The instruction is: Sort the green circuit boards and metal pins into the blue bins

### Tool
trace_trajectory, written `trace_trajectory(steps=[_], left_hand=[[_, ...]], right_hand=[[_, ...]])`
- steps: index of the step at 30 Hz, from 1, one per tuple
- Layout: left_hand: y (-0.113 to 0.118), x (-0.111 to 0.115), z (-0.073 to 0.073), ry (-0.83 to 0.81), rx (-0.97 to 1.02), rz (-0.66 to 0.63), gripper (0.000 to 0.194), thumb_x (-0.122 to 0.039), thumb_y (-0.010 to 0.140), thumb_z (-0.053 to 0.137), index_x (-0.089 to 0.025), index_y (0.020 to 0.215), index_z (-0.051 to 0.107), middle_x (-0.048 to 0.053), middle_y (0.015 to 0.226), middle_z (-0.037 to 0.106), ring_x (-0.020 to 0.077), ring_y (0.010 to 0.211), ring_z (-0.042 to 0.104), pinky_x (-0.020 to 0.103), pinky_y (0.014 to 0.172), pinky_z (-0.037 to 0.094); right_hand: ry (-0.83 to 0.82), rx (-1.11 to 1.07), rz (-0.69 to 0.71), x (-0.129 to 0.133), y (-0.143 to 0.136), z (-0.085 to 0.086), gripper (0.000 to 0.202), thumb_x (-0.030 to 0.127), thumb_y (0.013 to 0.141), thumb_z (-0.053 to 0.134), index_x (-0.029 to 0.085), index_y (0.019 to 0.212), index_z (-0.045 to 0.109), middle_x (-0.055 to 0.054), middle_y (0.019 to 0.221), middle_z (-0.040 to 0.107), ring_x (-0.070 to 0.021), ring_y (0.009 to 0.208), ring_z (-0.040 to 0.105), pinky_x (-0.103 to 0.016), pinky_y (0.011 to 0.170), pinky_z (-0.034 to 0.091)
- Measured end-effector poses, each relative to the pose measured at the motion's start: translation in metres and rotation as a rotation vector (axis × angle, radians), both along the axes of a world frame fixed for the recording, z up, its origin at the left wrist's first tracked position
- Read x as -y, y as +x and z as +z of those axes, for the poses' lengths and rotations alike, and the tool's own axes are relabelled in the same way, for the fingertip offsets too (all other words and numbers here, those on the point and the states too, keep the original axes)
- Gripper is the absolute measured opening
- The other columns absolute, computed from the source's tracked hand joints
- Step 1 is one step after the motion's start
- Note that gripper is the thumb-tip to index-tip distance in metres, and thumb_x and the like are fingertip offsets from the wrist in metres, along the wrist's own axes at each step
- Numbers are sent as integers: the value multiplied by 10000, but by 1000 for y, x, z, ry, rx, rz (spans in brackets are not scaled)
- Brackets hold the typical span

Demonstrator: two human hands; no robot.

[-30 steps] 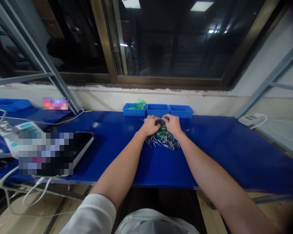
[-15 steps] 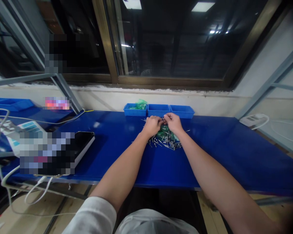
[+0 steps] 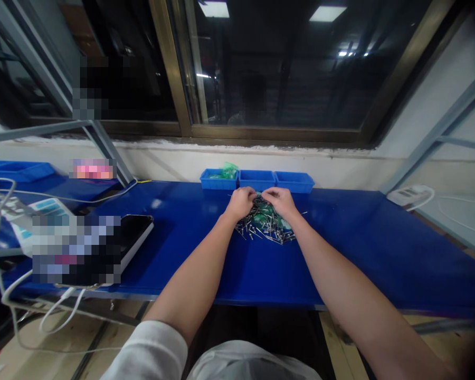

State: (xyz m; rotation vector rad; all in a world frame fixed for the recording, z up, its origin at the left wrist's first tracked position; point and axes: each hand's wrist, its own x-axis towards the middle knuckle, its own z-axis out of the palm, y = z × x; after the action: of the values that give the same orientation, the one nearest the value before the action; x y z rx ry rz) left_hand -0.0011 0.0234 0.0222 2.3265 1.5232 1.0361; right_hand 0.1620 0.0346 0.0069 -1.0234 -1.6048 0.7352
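A loose pile of metal blind rivets (image 3: 279, 235) with long thin pins lies on the blue table, partly on top of crumpled green plastic (image 3: 264, 215). At the pile's far left side is my left hand (image 3: 241, 202), its fingers curled and the thumb pressed to them. My right hand (image 3: 281, 201) is opposite, thumb and fingers pinched together. A small gap separates the two sets of fingertips, and some pale green shows there. Whatever each pinch holds is too small and hidden to make out.
Behind the hands stand three joined blue bins; green plastic lies in the left bin (image 3: 218, 182). A black-topped device (image 3: 136, 229) with white cables (image 3: 79, 303) is at the left. A white power strip (image 3: 409, 194) sits far right. The table (image 3: 174, 253) ends against the window wall.
My hands have moved a little apart: the fingertips were together over the pile and now have a gap between them. More of the rivets and green plastic shows between the hands.
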Motion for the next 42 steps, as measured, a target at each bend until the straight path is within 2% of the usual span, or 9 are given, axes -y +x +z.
trace_trajectory(steps=[5,11,20,23,25,28,34,38,42], left_hand=[[-6,-2,1,-16,178,0,219,-228,832,522,-171,993,660,54,985,694,177,909,625,274,858,462],[-16,-10,2,-6,328,182,232,-211,833,498,-152,1002,647,60,963,694,170,874,631,270,839,470],[-26,-14,0,-71,205,320,246,-118,763,489,-175,932,657,64,942,702,199,894,641,289,840,469],[-26,-16,-3,-82,140,328,261,-103,736,500,-195,922,657,59,954,703,212,927,637,300,856,463],[-26,-17,-5,-86,109,325,241,-132,752,507,-202,929,654,58,965,701,212,941,633,299,858,461],[-23,-17,-6,-117,70,296,216,-234,798,517,-199,972,639,61,971,698,208,937,632,293,839,464],[-17,-11,-12,-69,-132,125,390,-421,855,465,-164,1120,590,120,1139,628,236,1073,568,328,912,428],[-12,-10,-20,-48,-224,59,432,-448,878,410,-158,1154,573,134,1208,587,253,1133,529,362,950,405],[-9,-12,-26,-70,-259,8,415,-427,880,402,-161,1141,585,123,1208,591,242,1128,535,345,947,412]], right_hand=[[41,11,-11,1,7,3,172,319,665,644,174,731,708,-38,726,696,-184,682,613,-303,681,462],[80,111,-93,-1,13,1,174,275,670,596,181,756,714,-41,770,707,-197,733,627,-321,730,470],[40,144,-388,-19,26,-1,247,245,662,537,165,829,701,-63,825,706,-204,761,620,-342,776,484],[33,96,-459,-31,36,-3,394,193,656,511,135,1014,664,-94,970,693,-215,873,619,-354,846,463],[-2,77,-432,-37,43,-7,600,165,631,530,134,1231,540,-116,1155,627,-231,1006,583,-355,872,452],[-27,149,-427,-39,47,-10,753,164,622,558,150,1357,398,-128,1252,559,-254,1088,534,-370,889,438],[-26,564,-442,-25,30,-8,407,278,680,577,166,1065,647,-125,1069,619,-297,1066,498,-437,939,369],[-124,725,-394,-18,16,-12,480,472,697,600,164,1061,659,-180,1123,579,-365,1099,459,-488,892,376],[-117,761,-310,-16,9,-17,334,414,743,570,179,939,704,-164,1036,627,-324,1031,528,-435,865,397]])
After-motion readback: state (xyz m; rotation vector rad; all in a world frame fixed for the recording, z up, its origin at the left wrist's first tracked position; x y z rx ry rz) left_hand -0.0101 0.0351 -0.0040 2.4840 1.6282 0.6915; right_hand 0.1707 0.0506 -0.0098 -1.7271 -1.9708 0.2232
